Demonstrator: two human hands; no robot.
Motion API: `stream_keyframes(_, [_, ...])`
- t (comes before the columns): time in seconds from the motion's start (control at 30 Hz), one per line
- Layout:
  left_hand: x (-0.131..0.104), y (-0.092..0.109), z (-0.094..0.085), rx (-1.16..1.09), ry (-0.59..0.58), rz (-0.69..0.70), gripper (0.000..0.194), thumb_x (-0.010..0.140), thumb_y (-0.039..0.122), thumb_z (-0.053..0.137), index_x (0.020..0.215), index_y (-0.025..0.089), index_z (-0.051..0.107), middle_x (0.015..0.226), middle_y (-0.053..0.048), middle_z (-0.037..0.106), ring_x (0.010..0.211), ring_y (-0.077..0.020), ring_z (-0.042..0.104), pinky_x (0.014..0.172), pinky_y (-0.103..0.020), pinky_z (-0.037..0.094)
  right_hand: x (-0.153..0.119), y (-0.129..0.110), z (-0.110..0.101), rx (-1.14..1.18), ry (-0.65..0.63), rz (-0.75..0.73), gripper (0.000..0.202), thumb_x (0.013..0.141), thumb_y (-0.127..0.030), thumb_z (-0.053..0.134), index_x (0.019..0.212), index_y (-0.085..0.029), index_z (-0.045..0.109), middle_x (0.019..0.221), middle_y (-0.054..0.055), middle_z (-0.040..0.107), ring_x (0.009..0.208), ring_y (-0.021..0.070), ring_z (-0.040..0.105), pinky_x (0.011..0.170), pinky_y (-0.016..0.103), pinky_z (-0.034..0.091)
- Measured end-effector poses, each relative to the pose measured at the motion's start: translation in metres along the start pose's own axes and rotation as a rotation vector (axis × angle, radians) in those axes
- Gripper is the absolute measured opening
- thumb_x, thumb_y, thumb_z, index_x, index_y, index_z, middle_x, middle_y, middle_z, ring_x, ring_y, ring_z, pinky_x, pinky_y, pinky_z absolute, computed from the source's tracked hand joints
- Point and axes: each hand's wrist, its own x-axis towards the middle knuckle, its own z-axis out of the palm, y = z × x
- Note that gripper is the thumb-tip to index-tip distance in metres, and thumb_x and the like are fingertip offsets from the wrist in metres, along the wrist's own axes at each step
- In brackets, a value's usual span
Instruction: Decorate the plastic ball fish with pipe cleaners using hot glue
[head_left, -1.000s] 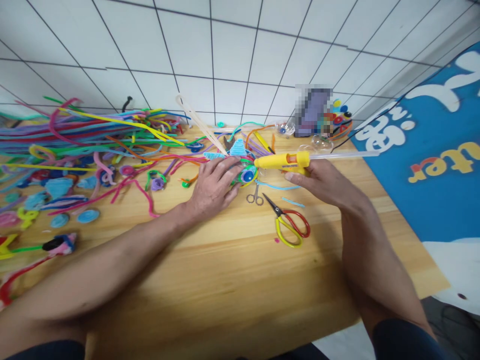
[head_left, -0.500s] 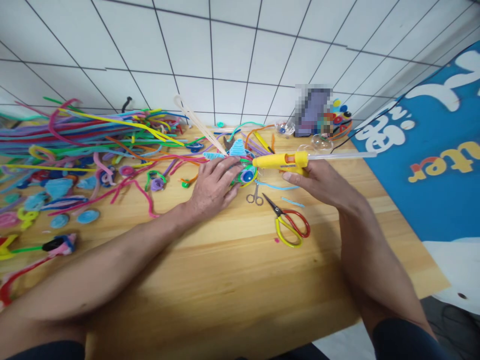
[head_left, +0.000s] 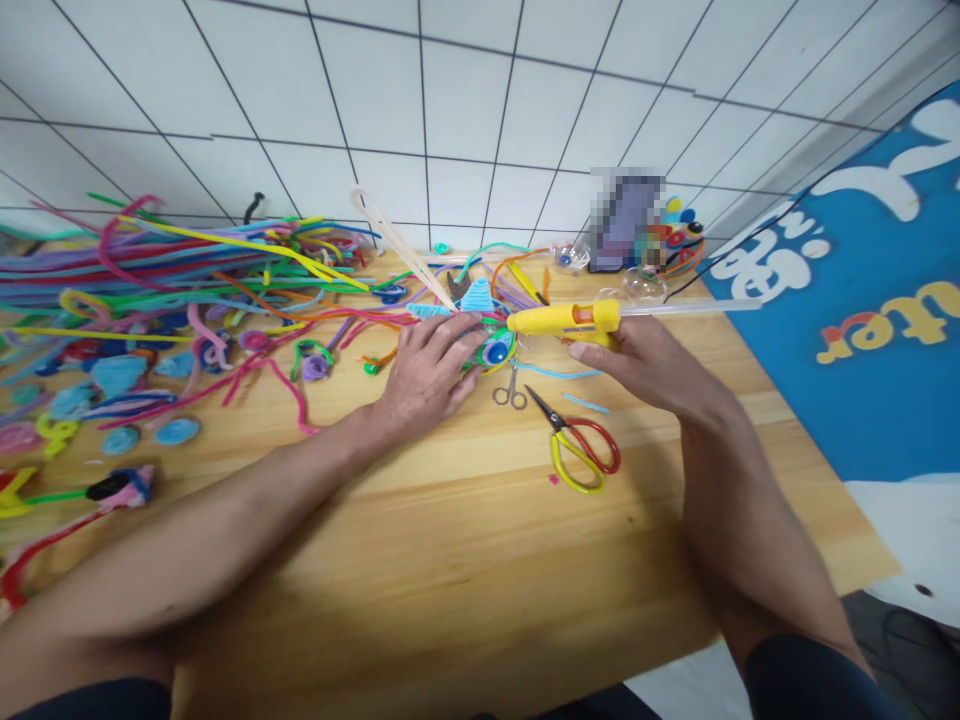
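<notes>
My right hand (head_left: 649,362) is wrapped round the grip of a yellow glue gun (head_left: 566,320), with a clear glue stick (head_left: 690,308) jutting out of its back. The gun's nozzle points left, at the edge of a pipe-cleaner craft with a blue googly eye (head_left: 496,352) and a green and yellow rim. My left hand (head_left: 431,370) holds that craft against the table, its fingers curled over the left part and hiding much of it. A light blue striped fin-like piece (head_left: 477,297) stands just behind the fingers.
Scissors with red and yellow handles (head_left: 581,450) and small metal scissors (head_left: 510,392) lie in front of the craft. Heaps of pipe cleaners (head_left: 150,260) cover the table's left side. A blurred phone-like object (head_left: 626,225) leans on the tiled wall behind.
The glue gun has shifted very slightly to the right with my right hand. My left hand stays on the craft, almost still.
</notes>
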Motion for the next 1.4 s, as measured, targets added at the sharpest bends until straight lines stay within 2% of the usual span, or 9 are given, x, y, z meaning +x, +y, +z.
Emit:
stream_keyframes(0.23, [0.000,0.000,-0.001,-0.002,0.003,0.001,0.040,0.105,0.035,0.059,0.143,0.025,0.062,0.149,-0.015,0.066,0.137,-0.0335,0.055,0.109,-0.052,0.044,0.000,0.001,-0.002,0.013,-0.038,0.013,0.035,0.096,-0.051,0.059,0.077,-0.022,0.063,0.069,0.001,0.056,0.066,0.0186,0.051,0.063,0.032,0.038])
stream_keyframes(0.5, [0.000,0.001,-0.001,0.012,0.009,0.012,0.040,0.105,0.035,0.059,0.143,0.024,0.061,0.149,-0.015,0.066,0.137,-0.0330,0.055,0.109,-0.051,0.044,-0.002,0.004,-0.002,0.045,0.008,0.009,0.036,0.095,-0.055,0.062,0.083,-0.021,0.067,0.070,0.001,0.058,0.068,0.0194,0.052,0.063,0.032,0.037])
stream_keyframes(0.73, [0.000,0.000,-0.001,0.026,0.030,0.030,0.038,0.106,0.035,0.058,0.142,0.023,0.062,0.148,-0.015,0.066,0.136,-0.0320,0.056,0.108,-0.050,0.045,0.000,0.003,-0.001,-0.010,-0.014,0.022,0.040,0.096,-0.054,0.059,0.073,-0.022,0.061,0.066,0.000,0.053,0.064,0.0174,0.048,0.061,0.032,0.036])
stream_keyframes(0.87, [0.001,0.000,-0.001,0.036,0.093,0.094,0.041,0.104,0.031,0.061,0.144,0.021,0.059,0.146,-0.016,0.068,0.134,-0.0316,0.057,0.107,-0.048,0.046,0.001,0.009,0.006,0.041,0.019,-0.021,0.035,0.096,-0.052,0.064,0.084,-0.020,0.070,0.069,0.001,0.059,0.067,0.0185,0.052,0.063,0.031,0.039])
stream_keyframes(0.97, [0.001,-0.001,-0.002,0.057,0.103,0.104,0.042,0.103,0.030,0.062,0.144,0.020,0.058,0.145,-0.016,0.068,0.132,-0.0314,0.058,0.106,-0.048,0.047,0.002,0.015,0.008,0.129,0.076,-0.056,0.036,0.093,-0.055,0.071,0.093,-0.020,0.075,0.077,0.003,0.067,0.077,0.0218,0.059,0.068,0.032,0.045])
stream_keyframes(1.1, [0.001,-0.001,-0.002,0.039,0.072,0.077,0.042,0.103,0.030,0.061,0.144,0.022,0.059,0.147,-0.015,0.067,0.133,-0.0321,0.057,0.106,-0.049,0.046,-0.005,0.021,-0.005,0.332,0.171,-0.070,0.039,0.092,-0.059,0.073,0.101,-0.021,0.076,0.089,0.004,0.072,0.086,0.0236,0.065,0.072,0.033,0.050])
stream_keyframes(1.2, [0.001,-0.001,-0.002,0.023,0.047,0.057,0.041,0.103,0.031,0.060,0.144,0.023,0.060,0.148,-0.014,0.067,0.132,-0.0324,0.058,0.107,-0.050,0.045,-0.024,0.033,-0.016,0.385,0.220,-0.003,0.036,0.092,-0.056,0.074,0.089,-0.021,0.072,0.082,0.003,0.069,0.076,0.0197,0.061,0.066,0.031,0.048])
stream_keyframes(1.27, [0.001,-0.001,-0.002,0.015,0.043,0.060,0.041,0.103,0.031,0.060,0.144,0.023,0.059,0.149,-0.014,0.066,0.133,-0.0328,0.057,0.106,-0.051,0.045,-0.044,0.048,-0.017,0.352,0.268,0.106,0.036,0.090,-0.054,0.074,0.080,-0.020,0.068,0.074,0.002,0.065,0.069,0.0171,0.057,0.062,0.030,0.045])
stream_keyframes(1.4, [0.000,-0.001,0.000,-0.004,0.062,0.060,0.043,0.102,0.029,0.062,0.144,0.024,0.059,0.149,-0.013,0.066,0.134,-0.0340,0.056,0.106,-0.052,0.045,-0.087,0.094,-0.001,0.300,0.435,0.373,0.039,0.086,-0.057,0.069,0.094,-0.019,0.073,0.075,0.003,0.067,0.066,0.0175,0.058,0.061,0.031,0.045])
